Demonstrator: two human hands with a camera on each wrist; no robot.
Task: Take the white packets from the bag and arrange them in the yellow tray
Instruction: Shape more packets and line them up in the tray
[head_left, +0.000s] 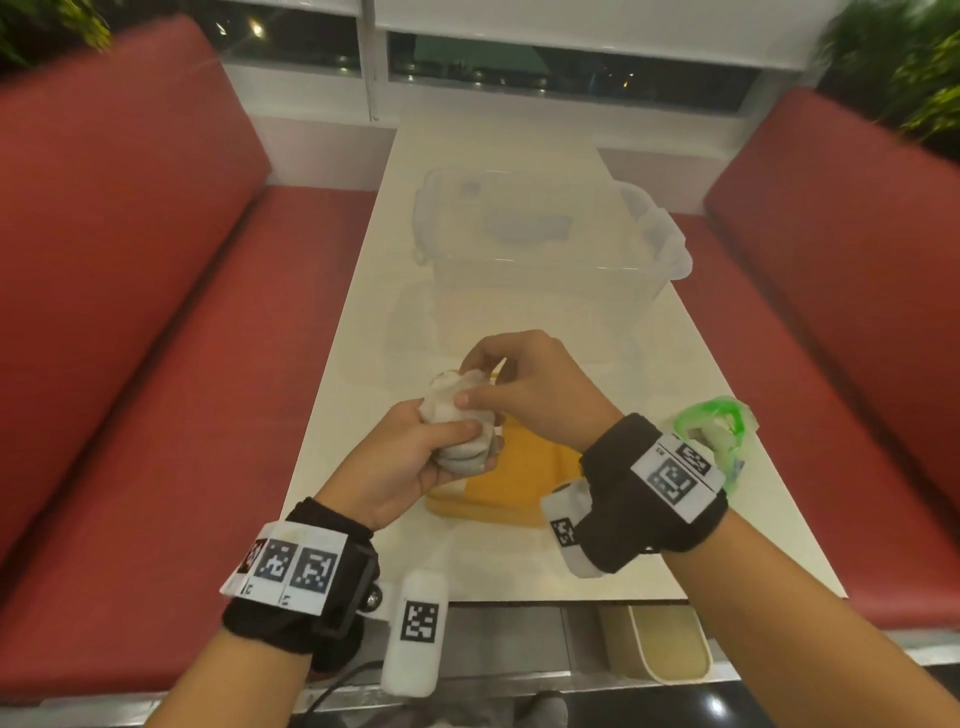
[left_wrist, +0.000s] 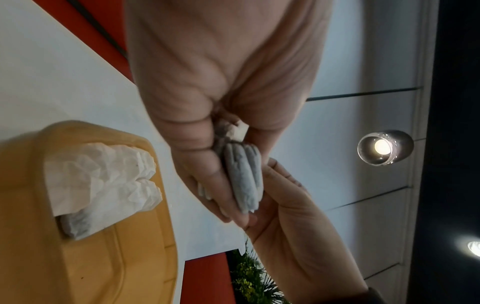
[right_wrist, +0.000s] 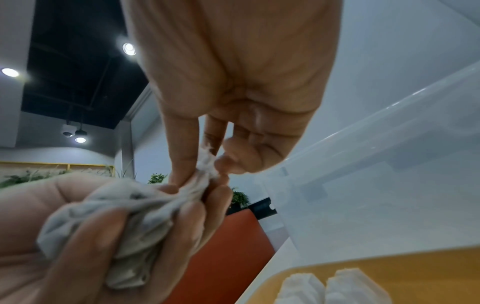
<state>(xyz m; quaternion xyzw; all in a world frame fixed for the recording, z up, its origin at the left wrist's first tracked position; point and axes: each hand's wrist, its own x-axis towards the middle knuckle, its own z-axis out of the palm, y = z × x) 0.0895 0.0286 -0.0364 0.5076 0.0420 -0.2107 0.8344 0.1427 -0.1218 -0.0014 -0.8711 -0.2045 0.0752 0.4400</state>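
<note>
Your left hand (head_left: 410, 457) is curling its fingers and thumb around a crumpled white bag (head_left: 462, 431), gripping it just above the near end of the yellow tray (head_left: 519, 483). Your right hand (head_left: 530, 384) is pinching the bag's twisted top between thumb and fingertips (right_wrist: 179, 164), the other fingers curling loosely. The two hands are touching across the bag.

The bag is lying with its long axis running away from you and slightly leftward, the gathered neck pointing toward the far end of the worktop (head_left: 358, 364).

The left wrist view is showing the packed bag bulging between your left fingers (left_wrist: 207, 170), and two white packets (left_wrist: 103, 185) lying side by side in the tray (left_wrist: 103, 267), touching each other, against one wall. The right wrist view is showing the same two packets (right_wrist: 335, 288) from their ends, plus the twisted neck of the bag (right_wrist: 205, 172), which the head view is blurring. Beyond the tray, a clear plastic storage box (head_left: 545, 249) is standing on the worktop. A green-edged plastic wrapper (head_left: 719, 431) is lying just right of your right wrist.
</note>
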